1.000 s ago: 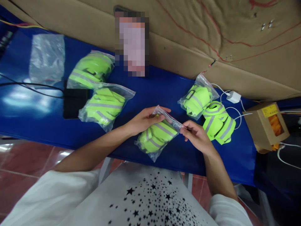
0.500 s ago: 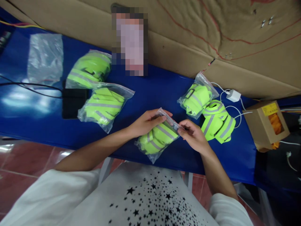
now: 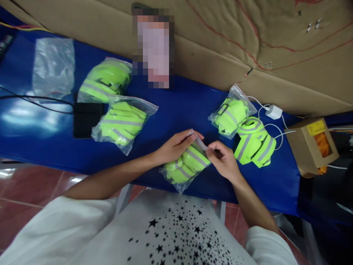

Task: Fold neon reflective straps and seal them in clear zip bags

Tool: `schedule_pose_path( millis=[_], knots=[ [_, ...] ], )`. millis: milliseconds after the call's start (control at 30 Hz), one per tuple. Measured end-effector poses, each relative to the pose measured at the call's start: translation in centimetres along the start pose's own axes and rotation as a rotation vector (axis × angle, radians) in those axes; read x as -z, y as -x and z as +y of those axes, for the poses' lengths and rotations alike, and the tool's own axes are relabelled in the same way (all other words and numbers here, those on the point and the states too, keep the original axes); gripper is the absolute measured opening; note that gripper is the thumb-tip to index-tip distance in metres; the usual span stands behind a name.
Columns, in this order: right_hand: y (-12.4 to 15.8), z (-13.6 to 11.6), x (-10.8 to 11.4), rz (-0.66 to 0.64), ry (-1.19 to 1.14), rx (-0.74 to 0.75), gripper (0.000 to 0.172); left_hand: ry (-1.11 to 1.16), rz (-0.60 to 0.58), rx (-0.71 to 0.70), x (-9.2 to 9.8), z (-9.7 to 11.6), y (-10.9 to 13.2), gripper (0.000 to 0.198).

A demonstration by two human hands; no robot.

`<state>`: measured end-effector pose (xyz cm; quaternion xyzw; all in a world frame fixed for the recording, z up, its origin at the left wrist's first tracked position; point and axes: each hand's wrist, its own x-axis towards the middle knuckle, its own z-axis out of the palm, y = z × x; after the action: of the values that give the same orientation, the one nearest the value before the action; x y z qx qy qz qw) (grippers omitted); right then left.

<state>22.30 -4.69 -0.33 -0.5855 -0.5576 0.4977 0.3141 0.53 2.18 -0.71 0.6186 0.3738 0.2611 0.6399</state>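
A clear zip bag (image 3: 180, 186) with a folded neon-yellow reflective strap (image 3: 190, 163) inside lies at the table's front edge, between my hands. My left hand (image 3: 176, 145) grips the upper left end of its zip edge, thumb on top. At the right end of that edge, my right hand (image 3: 223, 158) pinches the plastic between thumb and fingers. To the right are another bagged neon strap bundle (image 3: 230, 116) and a loose neon strap bundle (image 3: 256, 145) with grey stripes. Two more filled bags, an upper one (image 3: 106, 81) and a lower one (image 3: 124, 123), lie on the left.
On the blue table (image 3: 182, 106) an unfilled clear bag (image 3: 53, 68) lies far left, beside a black flat device (image 3: 87, 119) with cables. A phone with a blurred screen (image 3: 153, 48) leans at the back. A white charger (image 3: 274, 112) and a cardboard box (image 3: 311, 147) stand right.
My right hand has shifted slightly left along the zip edge, and my left hand slightly right. The bag's top edge looks more bunched between them. The other things stay put.
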Motion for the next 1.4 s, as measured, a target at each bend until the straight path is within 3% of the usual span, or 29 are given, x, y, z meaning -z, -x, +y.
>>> schedule_pose_path(
  millis=[633, 900, 1100, 1233, 1400],
  knots=[
    [0.09, -0.08, -0.61, 0.034, 0.04, 0.029, 0.013, -0.039, -0.071, -0.008, -0.45, -0.7, 0.34, 0.038],
    [0.17, 0.25, -0.79, 0.024, 0.051, 0.106, 0.014, -0.026, -0.17, -0.023, -0.54, -0.47, 0.64, 0.044],
    [0.26, 0.5, -0.82, 0.019, 0.053, 0.148, 0.013, -0.042, -0.181, -0.028, -0.48, -0.35, 0.69, 0.044],
    [0.2, 0.62, -0.83, 0.017, 0.053, 0.15, 0.013, -0.017, -0.132, -0.026, -0.52, -0.32, 0.68, 0.039],
    [0.22, 0.74, -0.85, 0.039, 0.071, 0.141, 0.017, 0.094, 0.062, -0.006, -0.21, -0.32, 0.27, 0.028]
  ],
)
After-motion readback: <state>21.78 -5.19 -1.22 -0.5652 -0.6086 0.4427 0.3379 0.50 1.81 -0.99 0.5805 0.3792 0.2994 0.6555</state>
